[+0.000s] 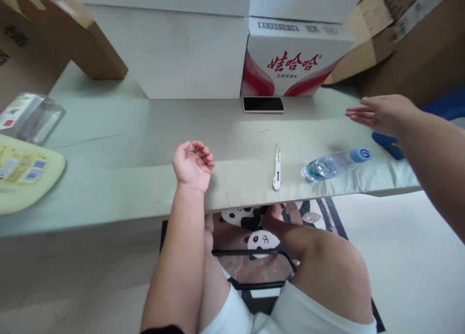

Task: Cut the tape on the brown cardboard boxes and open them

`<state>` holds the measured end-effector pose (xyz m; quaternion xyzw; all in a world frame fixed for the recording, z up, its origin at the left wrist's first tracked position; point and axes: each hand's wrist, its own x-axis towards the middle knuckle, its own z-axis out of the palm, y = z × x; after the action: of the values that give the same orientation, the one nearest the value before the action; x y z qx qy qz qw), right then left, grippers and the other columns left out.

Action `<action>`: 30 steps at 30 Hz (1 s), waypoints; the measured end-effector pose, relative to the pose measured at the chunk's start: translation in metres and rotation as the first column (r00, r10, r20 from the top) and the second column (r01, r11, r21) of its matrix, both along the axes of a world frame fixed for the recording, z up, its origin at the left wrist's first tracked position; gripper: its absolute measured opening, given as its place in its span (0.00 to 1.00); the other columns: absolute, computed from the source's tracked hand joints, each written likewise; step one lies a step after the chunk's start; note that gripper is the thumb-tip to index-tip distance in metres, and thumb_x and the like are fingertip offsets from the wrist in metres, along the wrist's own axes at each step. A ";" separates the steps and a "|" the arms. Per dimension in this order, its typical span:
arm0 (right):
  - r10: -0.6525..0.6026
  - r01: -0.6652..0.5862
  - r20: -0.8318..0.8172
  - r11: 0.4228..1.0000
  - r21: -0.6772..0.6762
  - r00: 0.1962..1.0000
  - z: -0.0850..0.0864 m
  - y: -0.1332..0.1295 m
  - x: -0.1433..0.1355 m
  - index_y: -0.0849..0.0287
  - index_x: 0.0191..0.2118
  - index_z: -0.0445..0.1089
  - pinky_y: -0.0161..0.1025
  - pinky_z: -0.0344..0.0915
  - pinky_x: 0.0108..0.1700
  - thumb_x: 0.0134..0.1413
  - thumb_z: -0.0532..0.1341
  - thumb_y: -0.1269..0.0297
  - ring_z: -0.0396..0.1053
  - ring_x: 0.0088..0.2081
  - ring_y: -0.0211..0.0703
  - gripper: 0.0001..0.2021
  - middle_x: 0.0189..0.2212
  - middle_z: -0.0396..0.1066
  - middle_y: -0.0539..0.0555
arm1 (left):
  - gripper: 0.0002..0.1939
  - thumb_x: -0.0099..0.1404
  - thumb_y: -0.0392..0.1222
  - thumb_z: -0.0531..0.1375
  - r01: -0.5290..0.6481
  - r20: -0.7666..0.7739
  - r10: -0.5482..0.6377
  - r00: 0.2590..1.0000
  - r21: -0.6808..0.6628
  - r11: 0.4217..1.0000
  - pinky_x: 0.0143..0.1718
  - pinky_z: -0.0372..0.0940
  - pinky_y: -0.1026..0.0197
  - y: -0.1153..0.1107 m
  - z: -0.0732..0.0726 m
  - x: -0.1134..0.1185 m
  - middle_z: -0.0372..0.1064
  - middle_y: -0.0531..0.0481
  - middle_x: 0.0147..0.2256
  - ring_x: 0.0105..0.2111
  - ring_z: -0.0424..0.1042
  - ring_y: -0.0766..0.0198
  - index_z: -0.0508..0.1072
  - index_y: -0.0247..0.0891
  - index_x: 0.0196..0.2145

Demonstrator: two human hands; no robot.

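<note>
My left hand [194, 165] rests palm up near the front edge of the table, its fingers loosely curled and apart from the palm, holding nothing. Raised at the right, my right hand [385, 113] has its fingers stretched out and holds nothing. Between the hands lies a white utility knife [277, 171], tip pointing away from me. A clear bottle [330, 166] with a blue cap lies on its side below and left of my right hand. Further back, a phone [263, 104] with a dark screen lies flat against the foot of a white and red box [290, 65].
White cartons [189, 53] stand along the back of the cloth-covered table [119, 179]. Brown cardboard [98, 48] is at the back left, and an open brown box [363, 43] at the back right. A clear container [43, 118] and a yellow-green bottle [29, 174] lie at the left.
</note>
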<state>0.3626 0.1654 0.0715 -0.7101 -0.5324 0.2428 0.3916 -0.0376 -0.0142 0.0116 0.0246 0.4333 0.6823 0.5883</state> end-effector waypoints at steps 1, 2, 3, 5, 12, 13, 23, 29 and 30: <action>-0.045 0.041 -0.049 0.997 -0.067 0.998 0.006 -0.009 -0.003 0.62 0.25 0.64 0.45 0.75 0.37 0.62 0.55 0.84 0.78 0.29 0.43 0.17 0.23 0.74 0.66 | 0.12 0.59 0.46 0.53 -0.005 0.010 0.005 1.000 0.005 1.000 0.17 0.56 0.68 -0.003 0.001 -0.002 0.62 0.53 0.20 0.16 0.62 0.70 0.67 0.38 0.23; -0.085 0.074 -0.088 0.989 -0.125 0.992 0.012 -0.018 -0.007 0.61 0.25 0.63 0.45 0.74 0.39 0.64 0.54 0.83 0.78 0.30 0.42 0.16 0.23 0.73 0.64 | 0.12 0.59 0.46 0.54 -0.010 0.020 0.010 1.000 0.012 1.000 0.17 0.56 0.68 -0.006 0.001 -0.004 0.62 0.53 0.20 0.16 0.61 0.70 0.67 0.38 0.23; -0.119 0.099 -0.114 0.981 -0.165 0.986 0.020 -0.026 -0.012 0.61 0.26 0.63 0.45 0.74 0.40 0.65 0.54 0.83 0.77 0.29 0.41 0.16 0.24 0.73 0.63 | 0.12 0.59 0.47 0.54 -0.016 0.031 0.015 0.999 0.020 1.000 0.17 0.56 0.68 -0.010 0.002 -0.006 0.62 0.53 0.20 0.16 0.61 0.70 0.67 0.38 0.23; -0.147 0.121 -0.129 0.974 -0.192 0.981 0.035 -0.038 -0.024 0.61 0.27 0.64 0.46 0.73 0.43 0.65 0.54 0.82 0.77 0.28 0.40 0.15 0.24 0.73 0.62 | 0.11 0.59 0.47 0.55 -0.033 0.055 0.031 0.998 0.036 0.999 0.17 0.55 0.68 -0.017 0.003 -0.012 0.62 0.53 0.20 0.16 0.61 0.70 0.67 0.38 0.23; 0.111 -0.124 -0.087 0.979 -0.163 0.990 0.060 -0.046 -0.127 0.62 0.33 0.68 0.41 0.69 0.33 0.65 0.55 0.80 0.73 0.22 0.38 0.11 0.22 0.74 0.57 | 0.11 0.59 0.45 0.54 -0.137 0.185 0.123 0.975 0.065 0.988 0.17 0.53 0.68 -0.037 0.008 -0.038 0.59 0.55 0.19 0.16 0.59 0.71 0.66 0.38 0.24; 0.176 -0.188 -0.083 0.969 -0.161 0.981 0.058 -0.044 -0.151 0.62 0.34 0.69 0.39 0.68 0.31 0.64 0.56 0.80 0.72 0.21 0.37 0.10 0.22 0.74 0.56 | 0.09 0.58 0.44 0.54 -0.152 0.206 0.135 0.969 0.064 0.986 0.17 0.53 0.68 -0.039 0.008 -0.042 0.59 0.55 0.19 0.15 0.59 0.71 0.66 0.38 0.24; 0.754 -0.752 -0.025 0.652 -0.100 0.657 -0.013 -0.017 -0.443 0.58 0.41 0.74 0.32 0.66 0.22 0.56 0.62 0.78 0.72 0.25 0.37 0.10 0.29 0.75 0.51 | 0.10 0.43 0.31 0.59 -0.251 0.200 0.241 0.950 0.025 0.968 0.20 0.51 0.71 -0.068 -0.001 -0.090 0.63 0.57 0.22 0.18 0.60 0.74 0.62 0.37 0.25; 0.806 -0.828 0.192 0.549 0.112 0.560 -0.023 0.019 -0.612 0.61 0.40 0.70 0.43 0.72 0.55 0.58 0.62 0.77 0.74 0.43 0.36 0.06 0.40 0.72 0.52 | 0.11 0.37 0.35 0.61 -0.218 0.256 0.210 0.944 0.003 0.976 0.22 0.48 0.66 -0.068 -0.012 -0.110 0.64 0.55 0.22 0.17 0.59 0.73 0.63 0.38 0.23; 0.784 -0.817 0.228 0.556 0.155 0.577 -0.021 0.029 -0.631 0.61 0.39 0.69 0.47 0.66 0.63 0.57 0.63 0.78 0.72 0.50 0.39 0.06 0.43 0.71 0.54 | 0.11 0.37 0.36 0.60 -0.197 0.271 0.191 0.943 -0.007 0.980 0.23 0.47 0.65 -0.064 -0.014 -0.111 0.63 0.55 0.22 0.17 0.59 0.72 0.64 0.38 0.23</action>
<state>-0.2685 0.1939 0.0501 -0.3504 -0.8470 0.2796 0.2858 -0.1485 -0.0786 -0.0022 -0.1055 0.3424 0.7382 0.5715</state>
